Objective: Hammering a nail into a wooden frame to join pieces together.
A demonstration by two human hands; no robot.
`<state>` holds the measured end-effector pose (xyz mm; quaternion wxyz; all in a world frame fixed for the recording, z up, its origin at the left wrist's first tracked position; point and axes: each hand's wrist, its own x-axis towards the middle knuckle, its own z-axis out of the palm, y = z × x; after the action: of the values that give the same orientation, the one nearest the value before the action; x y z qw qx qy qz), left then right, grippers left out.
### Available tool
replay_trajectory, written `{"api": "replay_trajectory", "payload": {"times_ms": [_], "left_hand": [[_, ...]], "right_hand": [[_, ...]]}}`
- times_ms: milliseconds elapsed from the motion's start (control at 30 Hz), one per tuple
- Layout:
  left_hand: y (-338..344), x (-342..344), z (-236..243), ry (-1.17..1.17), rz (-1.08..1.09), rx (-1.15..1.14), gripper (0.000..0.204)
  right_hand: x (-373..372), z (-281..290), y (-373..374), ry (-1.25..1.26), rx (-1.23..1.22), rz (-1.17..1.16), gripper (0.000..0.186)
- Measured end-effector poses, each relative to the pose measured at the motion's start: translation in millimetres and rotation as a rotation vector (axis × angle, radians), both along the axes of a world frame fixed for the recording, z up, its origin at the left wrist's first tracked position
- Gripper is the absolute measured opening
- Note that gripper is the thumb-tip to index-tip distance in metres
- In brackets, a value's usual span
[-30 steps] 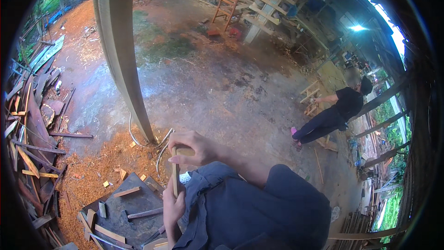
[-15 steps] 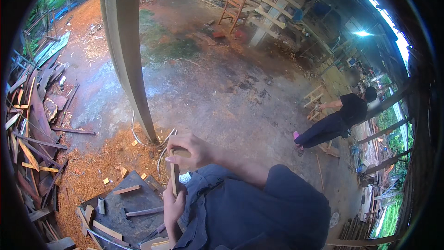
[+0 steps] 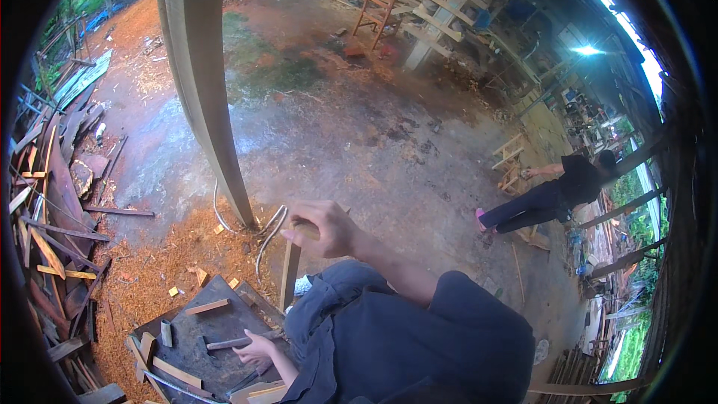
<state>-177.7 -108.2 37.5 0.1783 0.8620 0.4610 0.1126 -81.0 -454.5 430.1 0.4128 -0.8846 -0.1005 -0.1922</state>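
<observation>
My right hand is closed around the upper end of a wooden piece, whose pale narrow strip hangs down beside my knee. My fingers partly hide the piece's top. Lower down, my left hand has its fingers spread at the handle of a hammer. That hammer lies on a dark board, its small dark head to the left; I cannot tell whether the fingers touch the handle. On the same board rest a short wooden stick and a small grey block.
Wooden offcuts lie along the board's near edge. Orange wood shavings surround it. A wooden post rises just ahead, with scrap wood piled at the left. At the right, another person bends by a wooden frame.
My left hand has let go of the wooden piece and moved down to the hammer. My right hand, still holding the piece, has shifted slightly up and right. The other person's upper body has moved right.
</observation>
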Motion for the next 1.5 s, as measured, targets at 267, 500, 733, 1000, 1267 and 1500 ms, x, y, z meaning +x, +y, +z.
{"api": "replay_trajectory", "payload": {"times_ms": [267,500,733,1000,1267,1500], "left_hand": [[-17,-13,-19,0.156,0.083,-0.427,0.076],[15,3,-32,-0.075,0.376,-0.738,0.063],[0,24,18,-0.361,0.373,-0.535,0.055],[-55,70,201,-0.701,-0.199,-0.121,0.048],[-108,90,388,-1.040,-1.356,-0.142,0.053],[-166,67,451,-1.242,-1.917,-0.127,0.049]], "right_hand": [[1,-9,11,-0.007,0.001,0.013,0.035],[-2,-7,18,0.045,0.011,0.060,0.037],[-2,-13,11,0.089,0.017,0.057,0.039],[1,-14,-5,0.423,-0.257,0.081,0.049],[6,-16,1,0.463,-0.304,0.074,0.056],[6,-13,15,0.469,-0.287,0.133,0.056]]}}
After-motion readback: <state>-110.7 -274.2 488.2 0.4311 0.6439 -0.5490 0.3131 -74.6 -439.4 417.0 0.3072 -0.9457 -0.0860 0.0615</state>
